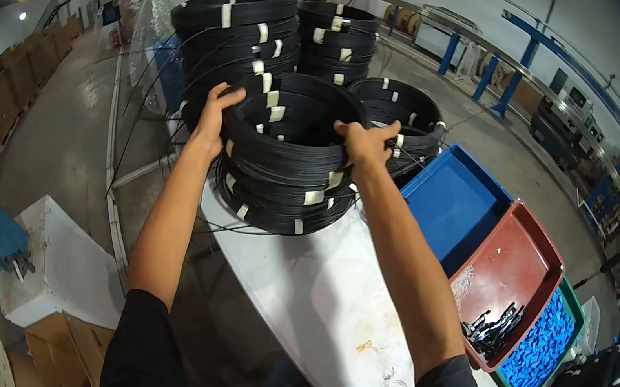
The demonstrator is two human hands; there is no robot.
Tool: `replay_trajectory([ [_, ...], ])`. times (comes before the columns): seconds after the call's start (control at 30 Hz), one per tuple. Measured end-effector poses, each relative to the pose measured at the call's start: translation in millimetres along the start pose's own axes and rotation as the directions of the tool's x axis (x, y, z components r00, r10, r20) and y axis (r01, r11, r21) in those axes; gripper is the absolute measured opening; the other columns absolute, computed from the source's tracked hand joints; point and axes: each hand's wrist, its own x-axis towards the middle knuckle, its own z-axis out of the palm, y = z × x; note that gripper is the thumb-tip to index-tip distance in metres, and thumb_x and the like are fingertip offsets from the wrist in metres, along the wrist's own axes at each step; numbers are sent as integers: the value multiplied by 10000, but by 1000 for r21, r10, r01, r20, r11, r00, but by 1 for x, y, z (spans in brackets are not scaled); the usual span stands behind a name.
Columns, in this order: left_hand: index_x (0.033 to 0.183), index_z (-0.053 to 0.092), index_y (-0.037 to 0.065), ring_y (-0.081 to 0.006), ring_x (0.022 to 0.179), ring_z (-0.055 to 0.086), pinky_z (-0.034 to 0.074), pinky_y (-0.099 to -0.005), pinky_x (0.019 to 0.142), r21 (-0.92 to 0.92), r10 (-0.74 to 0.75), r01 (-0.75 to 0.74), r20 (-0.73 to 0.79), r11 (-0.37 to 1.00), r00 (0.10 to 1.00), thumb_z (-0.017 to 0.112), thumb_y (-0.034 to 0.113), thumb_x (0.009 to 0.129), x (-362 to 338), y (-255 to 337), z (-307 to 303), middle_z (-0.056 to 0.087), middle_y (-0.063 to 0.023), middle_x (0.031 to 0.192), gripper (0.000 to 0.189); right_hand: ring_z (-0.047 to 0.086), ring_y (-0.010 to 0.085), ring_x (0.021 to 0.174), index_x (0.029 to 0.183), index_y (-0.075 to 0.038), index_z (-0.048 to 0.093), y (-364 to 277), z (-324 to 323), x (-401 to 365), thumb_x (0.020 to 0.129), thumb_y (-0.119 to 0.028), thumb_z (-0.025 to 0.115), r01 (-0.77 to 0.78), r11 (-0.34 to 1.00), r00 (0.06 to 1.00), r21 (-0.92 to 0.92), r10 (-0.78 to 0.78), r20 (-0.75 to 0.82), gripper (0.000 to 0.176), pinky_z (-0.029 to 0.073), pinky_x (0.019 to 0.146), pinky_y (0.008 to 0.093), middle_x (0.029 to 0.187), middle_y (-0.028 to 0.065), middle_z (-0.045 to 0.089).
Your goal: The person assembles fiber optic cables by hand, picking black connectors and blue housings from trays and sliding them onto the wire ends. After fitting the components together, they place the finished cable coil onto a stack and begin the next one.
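My left hand [213,118] and my right hand [367,142] hold opposite sides of the top black cable coil [284,150], with thumbs over its rim. Beneath it lie more black coils [283,217] bound with white tape, stacked on the white table [299,271]. Behind the held coil stand two taller stacks of taped coils, one at the left [234,28] and one further back [337,39]. A lower stack [408,112] is just beyond my right hand. The fingertips of both hands are partly hidden behind the coil.
Right of the coils are a blue tray [455,202], a red tray [515,254] with small black parts, and a green tray [583,311] full of blue pieces. Loose cable ends stick out leftward. A white block [62,262] and cardboard box [70,350] stand lower left.
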Motion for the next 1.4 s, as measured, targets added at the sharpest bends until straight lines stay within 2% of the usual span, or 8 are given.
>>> replay_trajectory([
  [0.13, 1486, 451, 66, -304, 1204, 554, 432, -366, 1053, 161, 139, -123, -91, 979, 986, 687, 137, 733, -9, -3, 9, 541, -192, 1347, 792, 269, 425, 1508, 1623, -173, -37, 3, 1, 8, 798, -115, 709, 273, 956, 957, -106, -282, -74, 1114, 236, 1231, 452, 1593, 218, 375],
  [0.2, 1493, 426, 58, -298, 1194, 554, 420, -367, 1067, 235, 296, -266, -104, 935, 950, 671, 114, 731, -31, -6, 11, 539, -198, 1349, 803, 556, 356, 1313, 1608, -105, -4, 14, -9, 10, 787, 24, 592, 188, 963, 982, 195, -182, -47, 1023, 368, 1138, 391, 1427, 135, 609],
  [0.33, 1469, 418, 53, -319, 1292, 518, 381, -395, 1128, 64, 541, -540, -4, 839, 841, 622, 101, 790, -123, 0, 34, 498, -227, 1433, 711, 661, 199, 799, 1606, -104, 33, 54, -57, -33, 702, 215, 493, 287, 694, 882, 660, -461, 100, 1064, 495, 567, 270, 1558, 170, 465],
  [0.47, 1553, 260, 112, -300, 1254, 536, 428, -436, 1077, -452, 349, -299, 29, 840, 937, 574, 159, 889, -234, 7, 43, 437, -212, 1478, 736, 642, 216, 1067, 1576, -109, 189, 97, -148, -103, 663, 270, 512, 258, 724, 863, 639, -471, 185, 1040, 517, 664, 268, 1571, 206, 436],
  [0.53, 1556, 241, 124, -251, 1100, 547, 497, -400, 936, -428, 227, -106, 244, 898, 943, 603, 194, 862, -256, -33, 4, 421, -176, 1433, 785, 511, 255, 1364, 1560, -129, 266, 133, -194, -132, 633, 285, 509, 308, 766, 854, 564, -484, 191, 1044, 529, 782, 270, 1551, 221, 450],
  [0.6, 1537, 228, 132, -221, 995, 504, 506, -350, 808, -15, 97, -96, 69, 995, 993, 671, 206, 797, -316, -57, 45, 383, -148, 1375, 865, 406, 292, 1475, 1519, -56, 335, 178, -233, -164, 620, 274, 475, 365, 772, 831, 520, -522, 191, 968, 472, 1022, 291, 1511, 238, 475],
  [0.87, 1422, 231, 94, -245, 1096, 428, 495, -363, 861, 213, 1, -128, 510, 969, 860, 674, -33, 718, -481, -139, 91, 304, -144, 1307, 842, 494, 276, 1412, 1418, 4, 451, 295, -386, -277, 611, 230, 440, 152, 912, 984, 382, -177, 29, 839, 412, 1135, 318, 1448, 245, 546],
  [1.4, 1370, 375, -54, -324, 1222, 431, 318, -433, 1118, 520, -283, -250, 739, 817, 612, 598, -73, 718, -453, -150, 151, 345, -192, 1289, 690, 586, 200, 1253, 1341, -13, 531, 346, -435, -295, 705, 208, 486, 222, 938, 974, 267, -203, -97, 675, 415, 1121, 317, 1285, 122, 617],
])
